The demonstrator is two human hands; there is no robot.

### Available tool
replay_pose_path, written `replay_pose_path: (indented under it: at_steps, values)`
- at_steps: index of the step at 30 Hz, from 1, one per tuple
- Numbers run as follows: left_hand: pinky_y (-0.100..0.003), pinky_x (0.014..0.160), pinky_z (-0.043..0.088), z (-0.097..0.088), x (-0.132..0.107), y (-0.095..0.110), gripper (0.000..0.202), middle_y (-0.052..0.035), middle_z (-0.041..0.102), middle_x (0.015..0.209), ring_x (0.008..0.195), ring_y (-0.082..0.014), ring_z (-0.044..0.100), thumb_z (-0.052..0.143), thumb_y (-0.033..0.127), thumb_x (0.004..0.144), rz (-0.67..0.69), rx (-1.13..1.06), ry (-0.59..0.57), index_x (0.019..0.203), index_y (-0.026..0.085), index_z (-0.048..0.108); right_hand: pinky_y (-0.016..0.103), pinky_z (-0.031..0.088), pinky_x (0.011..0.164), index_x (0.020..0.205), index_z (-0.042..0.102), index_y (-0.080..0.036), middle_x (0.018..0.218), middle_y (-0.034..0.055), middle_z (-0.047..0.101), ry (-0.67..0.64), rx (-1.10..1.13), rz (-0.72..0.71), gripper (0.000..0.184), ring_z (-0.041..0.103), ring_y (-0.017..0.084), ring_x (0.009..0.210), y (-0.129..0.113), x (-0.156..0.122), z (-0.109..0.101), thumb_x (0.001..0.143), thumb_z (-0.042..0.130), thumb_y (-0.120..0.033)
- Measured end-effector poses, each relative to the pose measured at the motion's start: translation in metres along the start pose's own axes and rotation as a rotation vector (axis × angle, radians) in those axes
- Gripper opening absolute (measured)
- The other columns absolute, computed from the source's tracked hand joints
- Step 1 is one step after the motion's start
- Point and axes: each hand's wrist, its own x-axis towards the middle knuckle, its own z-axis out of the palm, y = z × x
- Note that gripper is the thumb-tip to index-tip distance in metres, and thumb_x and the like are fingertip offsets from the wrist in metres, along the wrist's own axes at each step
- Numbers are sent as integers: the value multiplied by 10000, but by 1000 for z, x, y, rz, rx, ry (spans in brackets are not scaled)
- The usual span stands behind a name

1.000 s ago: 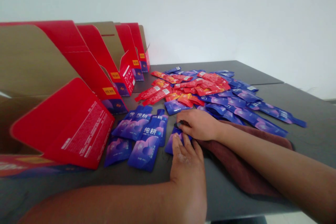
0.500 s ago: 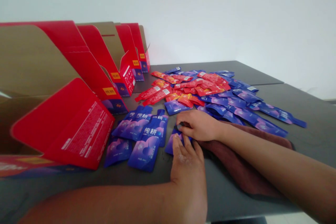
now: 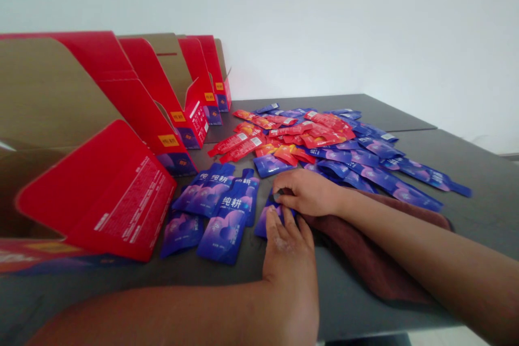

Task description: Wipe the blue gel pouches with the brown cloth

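Note:
A blue-purple pouch (image 3: 261, 223) lies on the dark table, mostly covered by my hands. My left hand (image 3: 290, 246) rests on its lower part, fingers stretched out and pressed down flat. At the pouch's upper end, my right hand (image 3: 305, 192) is closed in a pinch, the thumb and forefinger curled together. A small greyish patch shows between those fingertips, too small to name. Just left of my hands, several blue-purple pouches (image 3: 224, 230) lie overlapping with their printed fronts up. Under my right wrist is a folded brown cloth (image 3: 365, 259).
Open red cartons (image 3: 121, 205) stand in a row along the left, the nearest with a flap jutting toward the pouches. Beyond my hands spreads a heap of red pouches (image 3: 292, 132) and blue pouches (image 3: 365, 159). A white wall (image 3: 304, 27) rises behind the table (image 3: 405, 113).
Hardly anything differs. Both hands keep their places on the pouch, and the greyish patch between my right fingertips looks slightly lighter.

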Motion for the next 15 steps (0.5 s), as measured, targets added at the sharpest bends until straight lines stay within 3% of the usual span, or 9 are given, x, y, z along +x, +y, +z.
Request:
replay_pose_path:
  at_steps: [7, 15]
  values:
    - [-509, 1078, 393, 5, -1, 3, 520, -193, 442, 1429, 1270, -362, 453, 510, 199, 890, 33, 65, 1, 1402, 160, 426, 241, 357, 631, 832, 660, -198, 821, 33, 692, -36, -136, 164, 128, 595, 154, 735, 4, 0, -8, 826, 537, -232]
    - [-518, 1059, 411, 7, -1, 3, 523, -215, 445, 1423, 1256, -373, 466, 514, 202, 886, 23, 48, 5, 1399, 152, 430, 258, 379, 673, 874, 647, -204, 887, 58, 701, 14, -239, 197, 162, 625, 184, 809, 8, 0, -4, 862, 502, -276]
